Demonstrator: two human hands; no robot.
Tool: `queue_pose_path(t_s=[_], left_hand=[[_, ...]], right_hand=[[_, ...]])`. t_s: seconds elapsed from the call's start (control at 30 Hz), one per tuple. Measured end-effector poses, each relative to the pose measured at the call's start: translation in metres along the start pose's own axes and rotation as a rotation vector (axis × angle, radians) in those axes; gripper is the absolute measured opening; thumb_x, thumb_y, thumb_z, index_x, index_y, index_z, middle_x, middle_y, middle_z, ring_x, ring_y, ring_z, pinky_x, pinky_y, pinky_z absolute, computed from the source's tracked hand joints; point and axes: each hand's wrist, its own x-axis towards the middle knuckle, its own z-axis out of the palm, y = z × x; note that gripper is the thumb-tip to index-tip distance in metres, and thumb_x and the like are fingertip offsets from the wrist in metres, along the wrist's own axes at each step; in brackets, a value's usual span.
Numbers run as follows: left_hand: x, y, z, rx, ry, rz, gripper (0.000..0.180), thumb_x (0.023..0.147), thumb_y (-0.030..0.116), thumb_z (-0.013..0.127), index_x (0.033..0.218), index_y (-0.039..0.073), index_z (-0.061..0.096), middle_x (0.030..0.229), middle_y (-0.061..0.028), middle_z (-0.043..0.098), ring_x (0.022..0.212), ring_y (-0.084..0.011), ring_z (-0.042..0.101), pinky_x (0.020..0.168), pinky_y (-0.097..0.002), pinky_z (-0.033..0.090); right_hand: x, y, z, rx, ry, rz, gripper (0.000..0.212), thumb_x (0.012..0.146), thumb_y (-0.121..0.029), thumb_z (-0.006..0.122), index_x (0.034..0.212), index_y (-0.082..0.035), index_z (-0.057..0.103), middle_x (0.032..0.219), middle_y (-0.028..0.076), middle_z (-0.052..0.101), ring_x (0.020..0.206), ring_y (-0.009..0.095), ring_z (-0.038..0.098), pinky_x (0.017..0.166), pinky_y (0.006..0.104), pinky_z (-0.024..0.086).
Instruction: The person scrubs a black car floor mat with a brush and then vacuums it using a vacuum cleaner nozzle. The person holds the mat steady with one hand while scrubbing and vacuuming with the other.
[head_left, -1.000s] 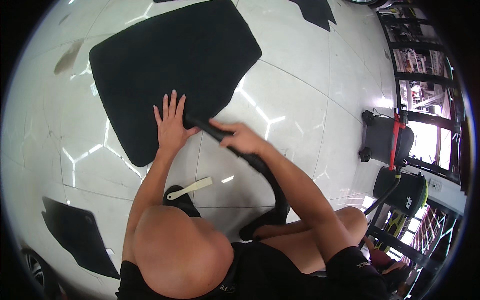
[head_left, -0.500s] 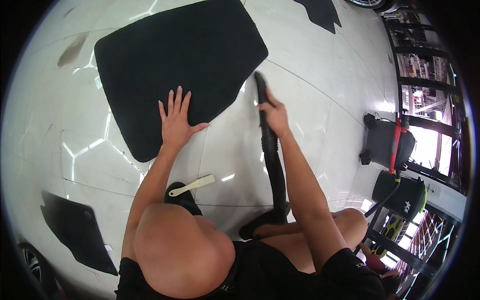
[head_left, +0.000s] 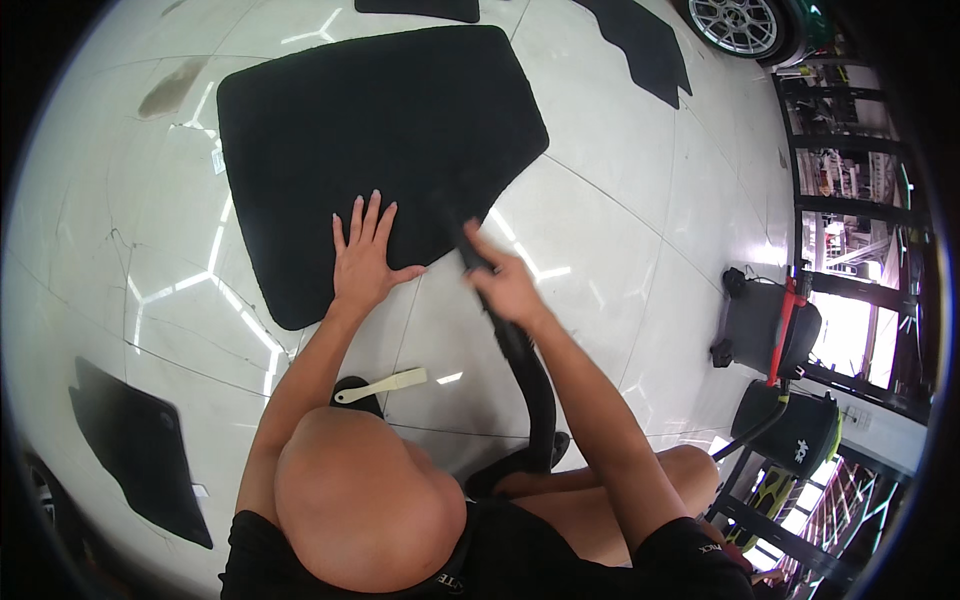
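A large black car floor mat (head_left: 370, 110) lies on the glossy pale tiles in front of me. Near its lower edge, my left hand (head_left: 365, 262) rests flat on it, fingers spread and the thumb out to the side. My right hand (head_left: 503, 283) is wrapped round a black vacuum hose (head_left: 530, 385) at its nozzle end. The nozzle reaches over the mat's right lower edge; its dark tip blends into the mat, so I cannot tell whether it touches. From there the hose runs back toward my feet. A cream flat-handled brush (head_left: 385, 385) lies by my left foot.
Other black mats lie about: one at the left (head_left: 140, 450), one at the far right (head_left: 640, 45), one at the far edge (head_left: 418, 8). A car wheel (head_left: 738, 22) is at the upper right. Wheeled black bins (head_left: 765, 335) and shelving (head_left: 855, 190) line the right.
My right hand has brought the nozzle left from the bare floor to over the mat's edge. My left hand stays on the mat. The whole view has shifted slightly.
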Motion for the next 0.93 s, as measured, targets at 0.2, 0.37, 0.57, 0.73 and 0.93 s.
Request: queue_pose_path(t_s=[0.2,0.37,0.57,0.73,0.93], left_hand=[[0.003,0.004,0.003,-0.022,0.001,0.014,0.125,0.075,0.078,0.085,0.173,0.014,0.041,0.184,-0.0133,0.026,0.172,-0.0346,0.018,0.138,-0.0651,0.009],[-0.003,-0.002,-0.004,0.028,-0.031,-0.012,0.131,0.074,0.074,0.089,0.175,0.01,0.034,0.184,-0.0139,0.027,0.172,-0.0348,0.018,0.138,-0.065,0.009],[-0.002,-0.003,0.002,-0.193,0.148,0.015,0.143,0.072,0.06,0.098,0.175,-0.002,0.022,0.181,-0.0165,0.033,0.17,-0.037,0.025,0.139,-0.0617,0.011],[-0.008,-0.024,-0.01,-0.456,0.146,0.058,0.085,0.09,0.037,0.091,0.163,0.011,0.056,0.172,-0.0122,0.051,0.168,-0.037,0.032,0.139,-0.0572,0.015],[-0.011,-0.067,-0.078,-0.201,-0.099,0.059,0.086,0.089,0.035,0.092,0.165,0.017,0.056,0.184,-0.0067,0.034,0.171,-0.0352,0.024,0.139,-0.0604,0.015]], right_hand=[[0.012,0.039,-0.052,0.19,0.325,0.376,0.082,0.091,-0.009,0.068,0.17,-0.007,0.047,0.152,0.018,0.069,0.122,0.022,0.071,0.111,0.0317,0.054],[-0.017,-0.009,-0.014,0.056,0.022,0.123,0.083,0.09,-0.004,0.071,0.17,-0.008,0.048,0.173,0.014,0.052,0.155,0.021,0.051,0.127,0.0324,0.038],[-0.001,0.018,-0.012,-0.046,0.16,0.212,0.085,0.088,-0.02,0.074,0.17,-0.023,0.051,0.144,0.023,0.075,0.13,0.032,0.074,0.113,0.0388,0.053],[0.0,-0.027,0.002,0.109,0.353,0.356,0.085,0.092,-0.017,0.07,0.173,-0.016,0.045,0.105,0.013,0.077,0.081,0.022,0.071,0.077,0.037,0.06],[-0.023,-0.037,-0.032,0.566,0.224,0.351,0.097,0.093,-0.011,0.071,0.18,-0.025,0.029,0.107,0.013,0.074,0.076,0.023,0.072,0.072,0.038,0.068]])
